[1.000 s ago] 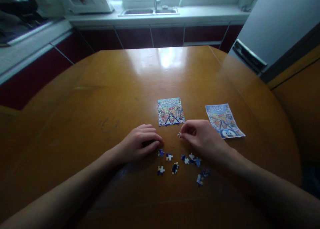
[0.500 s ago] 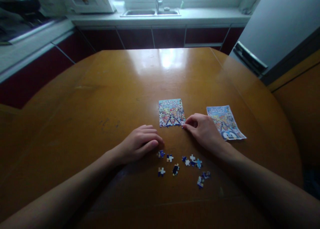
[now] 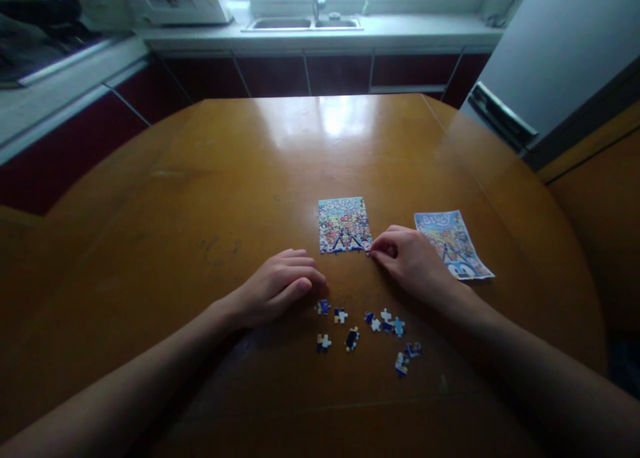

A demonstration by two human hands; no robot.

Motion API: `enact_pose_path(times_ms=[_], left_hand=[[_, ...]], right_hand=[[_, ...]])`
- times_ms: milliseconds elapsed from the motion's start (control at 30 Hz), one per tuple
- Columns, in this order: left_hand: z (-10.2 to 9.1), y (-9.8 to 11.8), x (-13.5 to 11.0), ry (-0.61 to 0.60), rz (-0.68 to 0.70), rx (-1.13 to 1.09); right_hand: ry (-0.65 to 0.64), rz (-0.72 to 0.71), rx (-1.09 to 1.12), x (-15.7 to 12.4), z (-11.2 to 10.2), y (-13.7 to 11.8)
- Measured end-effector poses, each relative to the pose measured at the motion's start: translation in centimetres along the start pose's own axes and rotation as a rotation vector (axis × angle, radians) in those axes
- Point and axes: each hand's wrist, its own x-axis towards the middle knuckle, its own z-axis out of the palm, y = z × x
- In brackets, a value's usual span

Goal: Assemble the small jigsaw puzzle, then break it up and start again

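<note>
A partly joined jigsaw puzzle (image 3: pixel 344 223) lies flat on the table, with a colourful crowd picture and a knobbed lower edge. At its lower right corner, the thumb and index finger of my right hand (image 3: pixel 413 258) pinch a small puzzle piece (image 3: pixel 369 251) touching that corner. My left hand (image 3: pixel 280 286) rests on the table below and left of the puzzle, fingers loosely stretched and holding nothing. Near its fingertips lies a blue puzzle piece (image 3: pixel 323 307). Several loose pieces (image 3: pixel 352 339) are scattered between my forearms, some overlapping.
A printed picture sheet (image 3: pixel 453 241) with the same design lies right of the puzzle, partly behind my right hand. The wooden table (image 3: pixel 200 191) has a rounded edge. Beyond it are a counter with a sink (image 3: pixel 283 23), dark red cabinets (image 3: pixel 270 75) and a fridge (image 3: pixel 560 51).
Almost nothing differs. My right hand stays at the puzzle's lower right corner, its fingertips shifting very slightly. My left hand rests in the same place, and the view has moved a little.
</note>
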Motion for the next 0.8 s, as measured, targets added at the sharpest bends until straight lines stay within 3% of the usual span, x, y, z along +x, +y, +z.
enact_pose_path(times_ms=[800], left_hand=[[0.0, 0.07, 0.04, -0.003, -0.002, 0.004]], right_hand=[[0.011, 0.009, -0.042, -0.14, 0.05, -0.21]])
